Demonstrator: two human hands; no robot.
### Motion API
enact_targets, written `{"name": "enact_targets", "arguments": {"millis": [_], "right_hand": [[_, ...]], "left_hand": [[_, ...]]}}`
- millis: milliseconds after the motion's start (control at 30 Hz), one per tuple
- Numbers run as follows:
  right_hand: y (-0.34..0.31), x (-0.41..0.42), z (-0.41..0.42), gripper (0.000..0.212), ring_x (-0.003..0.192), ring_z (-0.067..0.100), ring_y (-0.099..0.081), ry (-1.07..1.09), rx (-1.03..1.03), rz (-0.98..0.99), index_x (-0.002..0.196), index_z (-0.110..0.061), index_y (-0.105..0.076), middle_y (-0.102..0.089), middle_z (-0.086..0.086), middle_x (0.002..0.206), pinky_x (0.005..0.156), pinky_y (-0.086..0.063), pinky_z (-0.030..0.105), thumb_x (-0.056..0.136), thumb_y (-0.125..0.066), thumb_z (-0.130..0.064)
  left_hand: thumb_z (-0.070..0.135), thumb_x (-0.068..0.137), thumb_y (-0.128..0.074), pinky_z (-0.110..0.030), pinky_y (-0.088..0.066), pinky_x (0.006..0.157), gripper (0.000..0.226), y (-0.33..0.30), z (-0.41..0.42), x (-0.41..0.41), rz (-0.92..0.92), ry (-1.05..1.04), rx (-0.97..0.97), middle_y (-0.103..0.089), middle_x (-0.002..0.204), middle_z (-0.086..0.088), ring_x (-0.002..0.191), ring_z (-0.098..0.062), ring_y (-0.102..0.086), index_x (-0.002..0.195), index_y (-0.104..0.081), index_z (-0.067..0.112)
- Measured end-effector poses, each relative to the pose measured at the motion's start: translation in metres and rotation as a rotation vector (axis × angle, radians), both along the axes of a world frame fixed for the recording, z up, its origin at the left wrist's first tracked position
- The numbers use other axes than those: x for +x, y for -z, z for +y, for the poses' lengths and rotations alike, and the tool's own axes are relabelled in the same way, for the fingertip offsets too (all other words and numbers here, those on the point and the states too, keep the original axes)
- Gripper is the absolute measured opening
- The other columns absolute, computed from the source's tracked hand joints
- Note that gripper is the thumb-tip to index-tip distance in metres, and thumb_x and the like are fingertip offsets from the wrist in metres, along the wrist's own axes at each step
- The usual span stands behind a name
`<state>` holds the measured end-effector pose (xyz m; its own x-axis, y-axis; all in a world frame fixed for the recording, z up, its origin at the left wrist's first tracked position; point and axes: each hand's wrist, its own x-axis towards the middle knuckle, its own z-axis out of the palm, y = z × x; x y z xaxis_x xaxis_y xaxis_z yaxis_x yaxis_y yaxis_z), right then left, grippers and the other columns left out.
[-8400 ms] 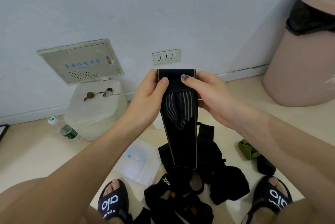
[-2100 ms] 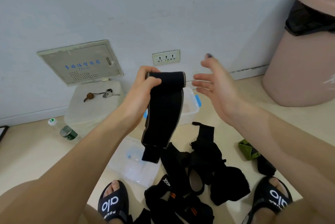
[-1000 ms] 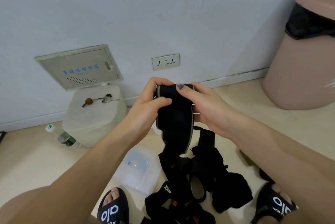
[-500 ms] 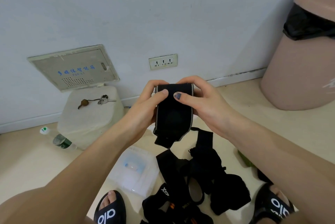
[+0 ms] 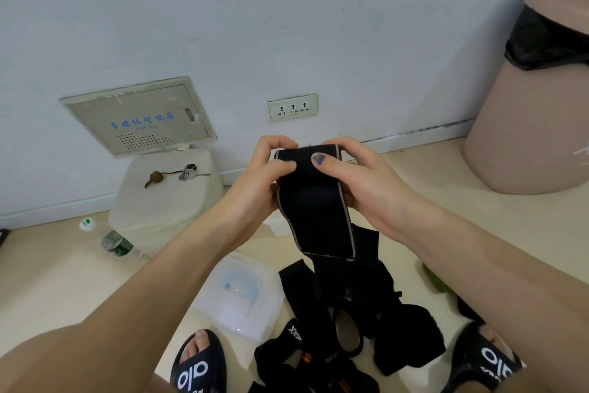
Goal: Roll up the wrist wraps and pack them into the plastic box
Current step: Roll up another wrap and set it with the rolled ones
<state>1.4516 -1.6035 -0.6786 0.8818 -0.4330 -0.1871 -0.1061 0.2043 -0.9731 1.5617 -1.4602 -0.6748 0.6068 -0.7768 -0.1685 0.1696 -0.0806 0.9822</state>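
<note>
I hold a black wrist wrap (image 5: 315, 201) with grey edging up in front of me. My left hand (image 5: 267, 169) grips its rolled top from the left, thumb pressed on the front. My right hand (image 5: 347, 173) grips the same roll from the right, thumb on the fabric. The loose end hangs down about a hand's length. A heap of other black wraps (image 5: 344, 322) lies on the floor below. A clear plastic lid (image 5: 239, 294) lies flat left of the heap. A corner of the plastic box (image 5: 279, 227) peeks out behind my left wrist.
A white foam block (image 5: 165, 198) with keys (image 5: 188, 171) on it stands against the wall at left, a bottle (image 5: 111, 241) lying beside it. A large pink bin (image 5: 535, 112) fills the right. A green item (image 5: 436, 278) lies by my right forearm. My sandalled feet (image 5: 197, 367) flank the heap.
Over the last seconds my right hand came back to the wrap and both hands rolled it from the top; the hanging tail is much shorter than before.
</note>
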Motion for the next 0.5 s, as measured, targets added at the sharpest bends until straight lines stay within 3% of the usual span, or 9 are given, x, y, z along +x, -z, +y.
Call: {"name": "enact_targets", "arguments": {"millis": [67,133,233,367,500], "right_hand": [[0.0014,-0.0002,0.0020,0.021,0.086,0.026,-0.072,-0.003,-0.018,-0.031,0.118,-0.014,-0.065,-0.072,0.022,0.102,0.074,-0.056,0.036,0.097,-0.069,-0.017],[0.0023,-0.0004,0.0040,0.023,0.084,0.023,-0.070,-0.019,-0.034,-0.057,0.118,-0.014,-0.065,-0.070,0.015,0.095,0.075,-0.056,0.035,0.096,-0.070,-0.012],[0.0020,-0.0004,0.0042,0.028,0.086,0.020,-0.070,-0.052,-0.037,-0.052,0.120,-0.019,-0.065,-0.068,0.013,0.101,0.076,-0.056,0.031,0.095,-0.070,-0.009],[-0.0002,-0.0003,0.0056,0.026,0.089,0.020,-0.073,-0.076,-0.009,0.025,0.120,-0.019,-0.066,-0.072,0.011,0.102,0.074,-0.058,0.031,0.096,-0.071,-0.025],[0.0026,0.0011,0.0053,0.023,0.102,0.035,-0.073,-0.014,-0.087,-0.011,0.115,-0.011,-0.069,-0.072,0.022,0.111,0.088,-0.059,0.050,0.097,-0.071,-0.024]], "left_hand": [[0.039,0.085,-0.054,-0.041,-0.056,0.085,0.034,0.0022,-0.0009,-0.0005,0.016,-0.040,0.032,-0.062,0.110,-0.008,0.091,-0.015,-0.067,0.116,-0.053,0.024],[0.045,0.085,-0.052,-0.044,-0.053,0.090,0.041,0.0036,0.0005,-0.0002,-0.001,-0.043,0.055,-0.058,0.116,-0.011,0.102,-0.020,-0.063,0.117,-0.053,0.019],[0.035,0.084,-0.051,-0.035,-0.048,0.079,0.034,0.0016,0.0033,0.0017,-0.008,-0.024,0.031,-0.057,0.111,-0.008,0.099,-0.020,-0.058,0.114,-0.051,0.019],[0.024,0.080,-0.049,-0.035,-0.041,0.071,0.031,0.0014,0.0033,-0.0001,-0.022,-0.029,0.013,-0.056,0.103,-0.009,0.093,-0.022,-0.052,0.111,-0.050,0.021],[0.022,0.080,-0.048,-0.036,-0.042,0.071,0.030,0.0028,0.0004,-0.0030,-0.026,-0.035,0.000,-0.058,0.100,-0.007,0.090,-0.022,-0.055,0.110,-0.050,0.020]]}}
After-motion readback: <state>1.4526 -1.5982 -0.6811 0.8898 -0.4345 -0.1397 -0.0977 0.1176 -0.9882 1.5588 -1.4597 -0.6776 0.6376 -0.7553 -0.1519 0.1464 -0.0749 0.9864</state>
